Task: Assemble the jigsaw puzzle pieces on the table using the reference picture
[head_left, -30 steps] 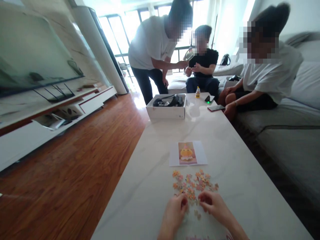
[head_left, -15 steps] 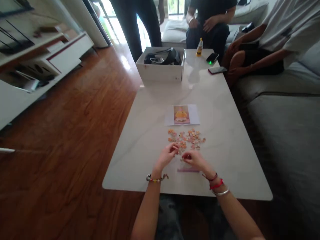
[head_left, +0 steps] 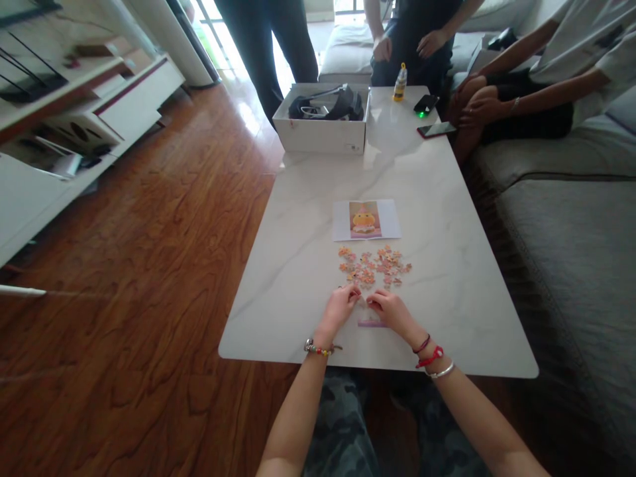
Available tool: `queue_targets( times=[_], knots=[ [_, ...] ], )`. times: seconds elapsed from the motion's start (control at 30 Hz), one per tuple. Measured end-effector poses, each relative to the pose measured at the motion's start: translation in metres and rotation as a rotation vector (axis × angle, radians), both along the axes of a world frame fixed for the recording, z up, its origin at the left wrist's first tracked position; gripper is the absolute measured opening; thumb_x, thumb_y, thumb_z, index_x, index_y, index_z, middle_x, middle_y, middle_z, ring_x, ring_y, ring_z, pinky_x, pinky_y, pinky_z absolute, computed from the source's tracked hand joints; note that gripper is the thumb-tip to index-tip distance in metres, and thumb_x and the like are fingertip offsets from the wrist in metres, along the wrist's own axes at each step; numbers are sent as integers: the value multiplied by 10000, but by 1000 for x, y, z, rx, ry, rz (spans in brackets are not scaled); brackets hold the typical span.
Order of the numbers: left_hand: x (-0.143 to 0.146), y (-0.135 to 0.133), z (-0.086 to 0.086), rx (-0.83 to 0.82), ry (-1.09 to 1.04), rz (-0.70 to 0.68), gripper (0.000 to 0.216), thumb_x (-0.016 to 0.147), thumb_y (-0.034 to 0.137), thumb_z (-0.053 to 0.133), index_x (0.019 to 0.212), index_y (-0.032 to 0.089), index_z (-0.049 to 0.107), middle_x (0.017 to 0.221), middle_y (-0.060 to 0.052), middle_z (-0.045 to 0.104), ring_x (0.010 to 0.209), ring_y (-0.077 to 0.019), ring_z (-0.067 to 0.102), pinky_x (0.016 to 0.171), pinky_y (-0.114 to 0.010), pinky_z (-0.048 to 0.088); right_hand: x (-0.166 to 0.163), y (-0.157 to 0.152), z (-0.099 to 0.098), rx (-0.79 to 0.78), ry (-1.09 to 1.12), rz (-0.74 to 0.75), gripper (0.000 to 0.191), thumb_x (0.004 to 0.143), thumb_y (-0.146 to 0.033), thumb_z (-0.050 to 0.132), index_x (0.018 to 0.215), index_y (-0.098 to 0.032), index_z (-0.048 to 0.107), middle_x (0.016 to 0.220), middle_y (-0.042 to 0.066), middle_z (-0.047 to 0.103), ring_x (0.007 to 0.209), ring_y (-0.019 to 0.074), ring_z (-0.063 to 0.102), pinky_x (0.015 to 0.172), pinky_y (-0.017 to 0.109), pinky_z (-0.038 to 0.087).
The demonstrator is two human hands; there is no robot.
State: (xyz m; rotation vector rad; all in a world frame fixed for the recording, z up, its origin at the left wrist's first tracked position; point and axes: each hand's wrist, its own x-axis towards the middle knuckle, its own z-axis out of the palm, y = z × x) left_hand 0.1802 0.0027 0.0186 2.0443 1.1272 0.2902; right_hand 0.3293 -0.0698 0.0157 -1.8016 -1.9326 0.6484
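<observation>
My left hand (head_left: 342, 310) is pinched just below a spread of loose orange and pink jigsaw puzzle pieces (head_left: 392, 262). A small pale bit, seemingly a puzzle piece, shows at its fingertips. Close by on the right, my right hand (head_left: 391, 311) also has thumb and fingers together; what they hold is too small to make out. Below the fingertips lies a flat purple strip (head_left: 370, 324), partly covered by my right hand. Beyond the pieces rests a white sheet with a printed picture (head_left: 364, 220) of a yellow figure.
On the white table (head_left: 298, 265), a white box (head_left: 320, 136) holding a black headset (head_left: 328, 106) stands at the far end. Near it are a small bottle (head_left: 400, 83), a black device (head_left: 426, 106) and a phone (head_left: 436, 130). People are around the far end; a sofa (head_left: 571, 252) runs along the right.
My hands stay pinched over the same spot, with the fingertips slightly farther up the table. The camera view has shifted a little. The person at the far end has changed posture.
</observation>
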Motion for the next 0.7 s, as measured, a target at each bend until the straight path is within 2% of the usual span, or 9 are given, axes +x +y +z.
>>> queue_targets(
  times=[0.27, 0.47, 0.7],
  knots=[
    [8, 1, 5, 73, 55, -9, 150, 780, 206, 440, 811, 196, 587, 809, -21, 599, 762, -118, 528, 717, -232, 402, 0, 0, -2, 12, 33, -28, 114, 779, -176, 490, 759, -178, 603, 760, 31, 557, 692, 116, 520, 639, 216, 396],
    [10, 3, 7, 125, 49, -29, 154, 796, 221, 427, 808, 196, 579, 810, -22, 592, 765, -123, 525, 704, -232, 401, 0, 4, 0, -5, 69, -50, 180, 765, -158, 498, 916, -184, 592, 776, 29, 566, 708, 124, 523, 660, 231, 403],
    [8, -2, 7, 166, 50, 19, 162, 802, 221, 431, 902, 200, 557, 901, -38, 579, 813, -131, 532, 731, -240, 416, -3, 2, 4, -11, -118, 38, 225, 835, -238, 408, 942, -223, 605, 810, 44, 562, 696, 109, 520, 633, 200, 378]
  ],
)
